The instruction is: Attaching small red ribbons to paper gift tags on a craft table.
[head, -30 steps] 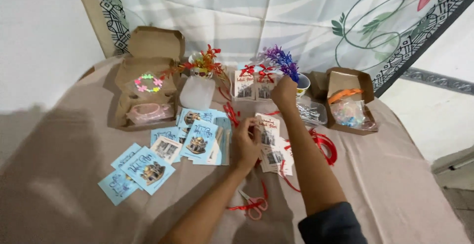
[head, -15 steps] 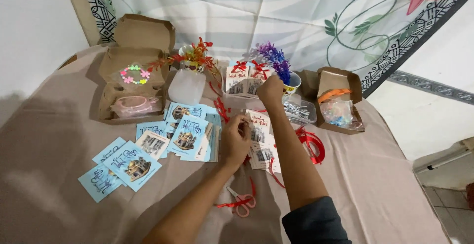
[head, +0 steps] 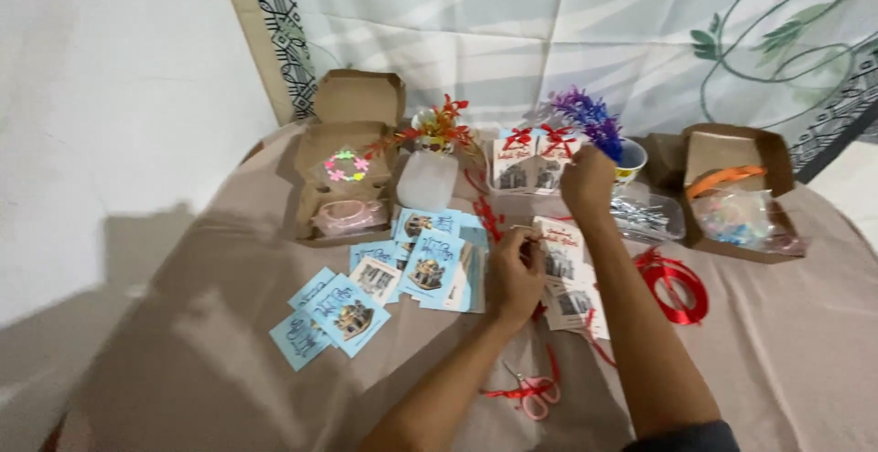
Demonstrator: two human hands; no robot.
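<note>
Blue cards (head: 402,274) lying fanned on desk (head: 183,360); left hand (head: 519,274) curling, pinching cream card (head: 560,243); right hand (head: 587,180) reaching out, gripping red-bowed cards (head: 530,161).

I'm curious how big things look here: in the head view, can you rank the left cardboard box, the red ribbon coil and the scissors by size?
1. left cardboard box, clearly largest.
2. red ribbon coil.
3. scissors, slightly smaller, though they lie nearer the camera, so that ranking is unsure.

Two open cardboard boxes (head: 352,173), one pair of scissors (head: 533,392).
</note>
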